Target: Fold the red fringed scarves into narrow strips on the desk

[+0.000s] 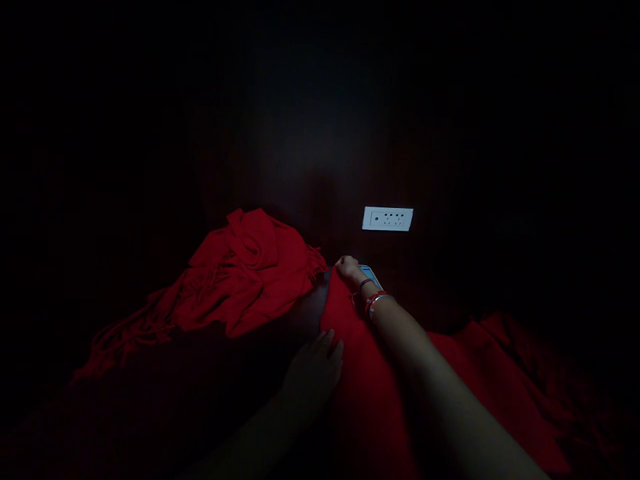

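A flat strip of red scarf [367, 387] runs away from me under both hands. At its far end my right hand [349, 268] is closed, with the scarf's far corner pinched in its fingers. Bracelets circle that wrist. My left hand [314, 370] lies in shadow on the scarf's left edge, fingers stretched out and slightly apart. Left of the hands, a second red scarf [255, 267] sits crumpled in a heap with fringed ends. Just beyond the right wrist, a light-blue screen-like object [371, 275] with a pale rim shows partly.
A white socket panel [387, 219] is on the dark wall behind. More red fabric [490, 373] spreads at the right, partly behind my right forearm. A bit of dark grey surface [310, 310] shows between the two scarves. Deep darkness hides the surroundings.
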Demonstrator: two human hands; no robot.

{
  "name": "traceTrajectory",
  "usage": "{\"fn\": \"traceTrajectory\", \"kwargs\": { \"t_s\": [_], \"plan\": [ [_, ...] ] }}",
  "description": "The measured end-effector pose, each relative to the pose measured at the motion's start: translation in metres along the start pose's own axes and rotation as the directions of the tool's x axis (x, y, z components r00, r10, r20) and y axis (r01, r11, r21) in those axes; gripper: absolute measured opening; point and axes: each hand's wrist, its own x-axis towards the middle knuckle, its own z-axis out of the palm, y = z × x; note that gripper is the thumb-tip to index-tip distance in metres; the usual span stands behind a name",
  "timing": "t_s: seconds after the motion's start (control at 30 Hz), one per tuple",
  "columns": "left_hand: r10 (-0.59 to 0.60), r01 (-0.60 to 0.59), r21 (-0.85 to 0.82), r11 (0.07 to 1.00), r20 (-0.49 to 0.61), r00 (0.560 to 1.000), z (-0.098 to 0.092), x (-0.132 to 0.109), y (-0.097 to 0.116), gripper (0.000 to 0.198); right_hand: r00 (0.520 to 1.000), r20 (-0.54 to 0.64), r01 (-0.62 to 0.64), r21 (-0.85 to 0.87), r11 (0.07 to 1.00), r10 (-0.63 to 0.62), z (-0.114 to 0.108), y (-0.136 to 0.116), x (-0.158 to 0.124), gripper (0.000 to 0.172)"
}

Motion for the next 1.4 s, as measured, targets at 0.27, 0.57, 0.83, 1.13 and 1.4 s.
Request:
{"fn": "traceTrajectory", "kwargs": {
  "t_s": [0.27, 0.57, 0.83, 1.13, 1.4],
  "plan": [
    [0.034, -0.032, -0.06, 0.998, 0.033, 0.999, -0.003, -0.002, 0.001, 0.03, 0.958, 0.065, 0.284, -0.081, 0.955, -0.279, -0.019, 0.006, -0.012, 0.03],
    [0.078, -0.077, -0.012, 0.997, 0.068, 0.995, -0.035, -0.014, 0.007, 0.021, 0.891, 0.215, 0.439, -0.178, 0.881, -0.4, -0.013, 0.001, -0.026, 0.028],
    [-0.07, 0.066, -0.038, 0.997, -0.131, 0.989, -0.013, 0.001, -0.023, 0.038, 0.859, -0.003, 0.475, -0.372, 0.798, -0.512, -0.044, 0.008, -0.119, 0.045],
    [-0.173, 0.176, -0.036, 0.984, 0.071, 0.982, -0.015, 0.004, -0.025, 0.041, 0.903, 0.417, 0.27, -0.359, 0.893, -0.105, -0.044, 0.057, -0.19, 0.071],
    [-0.15, 0.15, -0.042, 0.988, 0.012, 0.989, -0.024, 0.011, -0.014, 0.04, 0.901, 0.434, 0.222, -0.441, 0.87, -0.009, -0.063, 0.038, -0.214, 0.072]
  ]
}}
